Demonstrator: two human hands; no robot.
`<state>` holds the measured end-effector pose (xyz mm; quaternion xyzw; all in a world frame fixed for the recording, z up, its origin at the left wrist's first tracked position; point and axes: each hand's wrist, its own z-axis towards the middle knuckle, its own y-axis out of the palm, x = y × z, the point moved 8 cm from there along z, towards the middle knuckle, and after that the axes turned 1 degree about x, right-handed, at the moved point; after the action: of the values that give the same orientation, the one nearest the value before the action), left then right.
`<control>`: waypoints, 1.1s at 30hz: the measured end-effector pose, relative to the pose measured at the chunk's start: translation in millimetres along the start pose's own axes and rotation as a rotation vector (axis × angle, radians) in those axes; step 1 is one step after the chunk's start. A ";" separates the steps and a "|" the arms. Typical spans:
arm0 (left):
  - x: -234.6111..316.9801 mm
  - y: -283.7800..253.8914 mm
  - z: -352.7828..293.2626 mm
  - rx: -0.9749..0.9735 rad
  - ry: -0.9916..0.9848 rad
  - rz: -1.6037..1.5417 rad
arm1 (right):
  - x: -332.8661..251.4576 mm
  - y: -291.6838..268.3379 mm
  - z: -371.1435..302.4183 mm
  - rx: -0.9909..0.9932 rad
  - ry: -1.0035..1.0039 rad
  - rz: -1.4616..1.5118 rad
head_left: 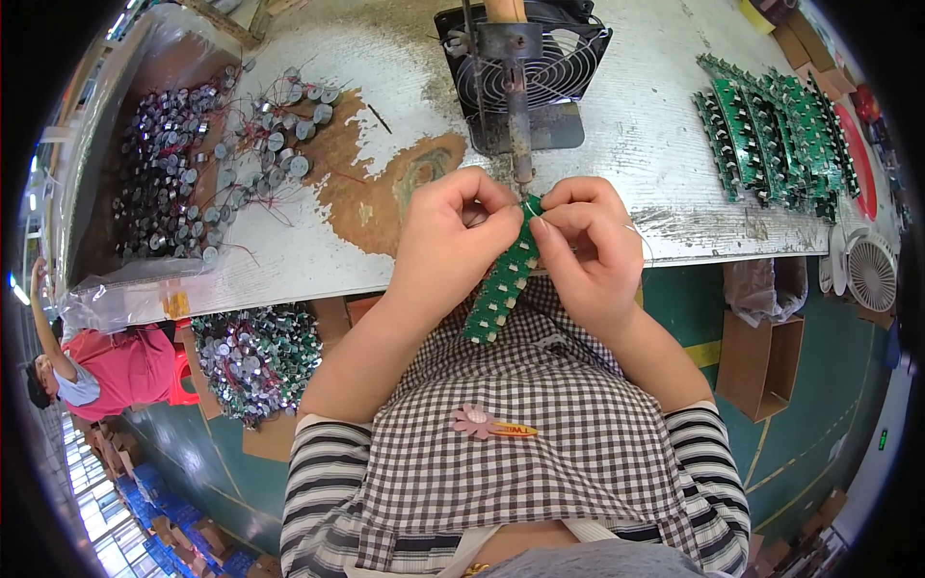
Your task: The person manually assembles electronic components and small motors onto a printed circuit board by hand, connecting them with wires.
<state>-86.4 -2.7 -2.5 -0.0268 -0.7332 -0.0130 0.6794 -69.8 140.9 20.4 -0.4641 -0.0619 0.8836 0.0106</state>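
Note:
Between my hands hangs a green circuit board strip with rows of small pale connectors, tilted over my checked apron. My left hand is closed, its thumb and forefinger pinching at the strip's upper end. My right hand is pinched at the other side of that end, with a thin silvery wire curving out past its fingers. Just above the fingertips points the tip of a soldering iron, fixed upright on a stand. The fingers partly hide the strip's top, so exact contact there cannot be made out.
Small round silver parts with red wires lie loose at left beside a full carton. A black fan stands behind the iron. Stacked green boards lie at right. Below the table are a filled box and another carton. A person is far left.

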 end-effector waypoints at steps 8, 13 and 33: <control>4.3 -0.5 -1.3 0.010 0.033 0.018 | -6.4 1.9 2.2 -0.037 -0.009 0.000; 4.9 -1.8 -2.5 0.012 0.055 0.044 | -2.4 2.0 -2.8 -0.015 -0.009 0.023; 36.8 -24.5 -79.7 -0.126 0.783 0.687 | 38.4 -0.3 -23.1 0.056 0.675 0.245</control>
<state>-11.2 -30.8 40.7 -0.2995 -0.3711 0.1574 0.8647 -72.7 146.4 -24.0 -0.7332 0.0253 0.6767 -0.0627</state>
